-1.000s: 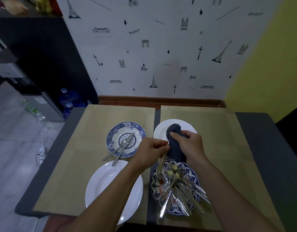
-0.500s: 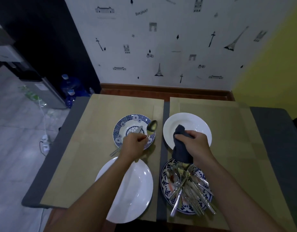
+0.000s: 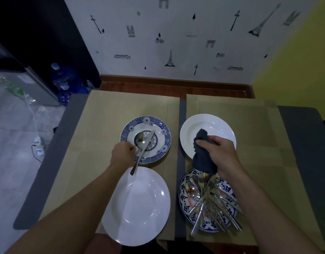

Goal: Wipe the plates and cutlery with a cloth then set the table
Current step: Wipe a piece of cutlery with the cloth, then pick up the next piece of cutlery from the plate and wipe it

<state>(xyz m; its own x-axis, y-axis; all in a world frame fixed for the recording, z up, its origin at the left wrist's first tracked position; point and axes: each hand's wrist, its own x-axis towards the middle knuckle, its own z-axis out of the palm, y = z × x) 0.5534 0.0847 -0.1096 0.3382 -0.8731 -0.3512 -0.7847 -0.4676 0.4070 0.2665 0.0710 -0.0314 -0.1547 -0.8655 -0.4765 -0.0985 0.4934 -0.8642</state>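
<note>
Four plates on table (image 3: pixel 300 136): two white, two blue-patterned. Far-left blue plate (image 3: pixel 163 143) holds one spoon (image 3: pixel 138 139) and one knife (image 3: pixel 142 153), whose handle overhangs the rim. Near-right blue plate (image 3: pixel 185 195) holds cutlery heap (image 3: pixel 213 204), too tangled to count. Far-right white plate (image 3: pixel 222 129), near-left white plate (image 3: pixel 139 208). Left hand (image 3: pixel 122 155) pinches the spoon's handle end. Right hand (image 3: pixel 221 154) clutches bunched dark cloth (image 3: pixel 202 160) above the heap.

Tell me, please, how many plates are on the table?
4: far blue plate, back left; far white plate, back right; near white plate, front left; near blue plate, front right, under cutlery. None appears stacked or hidden.
</note>
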